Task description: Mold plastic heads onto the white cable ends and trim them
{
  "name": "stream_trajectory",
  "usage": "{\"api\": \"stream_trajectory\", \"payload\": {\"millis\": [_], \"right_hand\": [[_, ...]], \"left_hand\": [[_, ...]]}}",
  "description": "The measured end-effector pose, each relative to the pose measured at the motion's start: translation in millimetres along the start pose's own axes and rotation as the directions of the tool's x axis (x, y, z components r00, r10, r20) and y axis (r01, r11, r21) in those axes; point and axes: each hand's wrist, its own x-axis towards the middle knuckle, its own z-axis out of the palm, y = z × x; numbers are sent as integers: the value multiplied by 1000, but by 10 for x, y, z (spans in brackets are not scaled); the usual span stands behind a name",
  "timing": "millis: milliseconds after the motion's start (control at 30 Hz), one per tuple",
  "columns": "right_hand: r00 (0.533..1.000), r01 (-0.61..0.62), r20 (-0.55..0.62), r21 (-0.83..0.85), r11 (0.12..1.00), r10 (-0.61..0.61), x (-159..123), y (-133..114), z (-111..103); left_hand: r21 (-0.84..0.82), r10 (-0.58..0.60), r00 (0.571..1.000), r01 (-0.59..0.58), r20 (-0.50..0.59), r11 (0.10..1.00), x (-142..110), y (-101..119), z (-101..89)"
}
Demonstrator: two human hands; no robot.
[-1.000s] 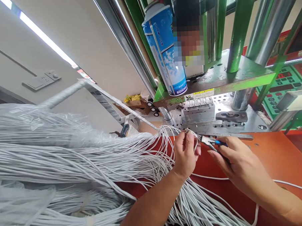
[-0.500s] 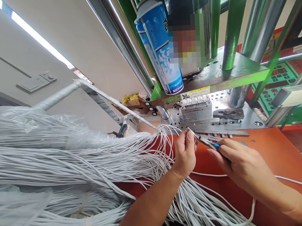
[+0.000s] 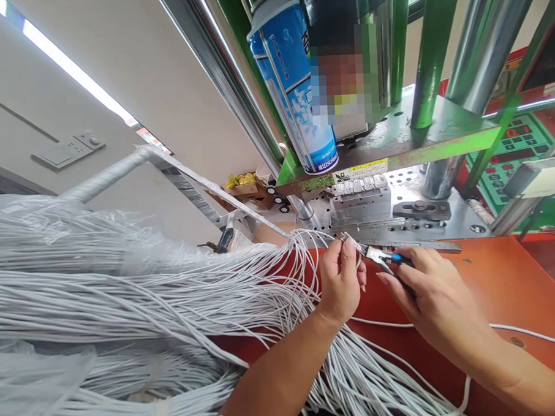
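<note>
My left hand (image 3: pixel 340 285) is closed in a pinch on the end of a white cable, where a small metal-looking connector (image 3: pixel 345 237) shows above the fingertips. My right hand (image 3: pixel 435 287) grips a pair of pliers (image 3: pixel 379 256) with blue on the handle. The pliers' jaws point left and lie right beside the connector; whether they touch it I cannot make out. Below and left of my left hand spreads a large bundle of white cables (image 3: pixel 171 298). One white cable (image 3: pixel 508 327) runs across the orange bench under my right wrist.
Ahead stands a green-framed press with a metal mould block (image 3: pixel 361 207) on its perforated plate. A blue spray can (image 3: pixel 296 87) stands on the green shelf (image 3: pixel 458 142). A green control panel (image 3: pixel 516 142) is at the right. The orange bench (image 3: pixel 487 284) carries a metal bar (image 3: pixel 438 247).
My right hand and the pliers have turned and shifted slightly up, so the jaws show more clearly. My left hand stays almost in place with the cable end.
</note>
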Motion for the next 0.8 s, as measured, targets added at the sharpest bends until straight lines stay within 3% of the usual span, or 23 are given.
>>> {"api": "stream_trajectory", "payload": {"millis": [233, 367, 467, 533, 600, 700, 800], "right_hand": [[999, 48, -9, -51, 998, -48, 1, 19, -44], [994, -64, 95, 162, 985, 49, 22, 52, -127], [965, -185, 237, 332, 925, 107, 59, 92, -197], [959, -196, 264, 343, 919, 107, 75, 110, -213], [978, -132, 193, 262, 956, 83, 71, 114, -188], [999, -7, 44, 49, 999, 5, 31, 95, -106], [1000, 21, -2, -21, 1000, -21, -12, 65, -63]], "left_hand": [[-45, -12, 1000, 11, -24, 999, -10, -12, 22], [-121, -52, 998, 50, -21, 991, 20, -23, 3], [-173, -83, 994, 93, 67, 980, 49, -24, -35], [-200, -97, 987, 120, 125, 972, 63, -27, -51], [-198, -94, 988, 117, 123, 973, 64, -38, -53], [-108, -46, 999, 49, 27, 993, 35, -62, -42], [16, 26, 999, -25, -38, 1000, 1, -69, -42]]}}
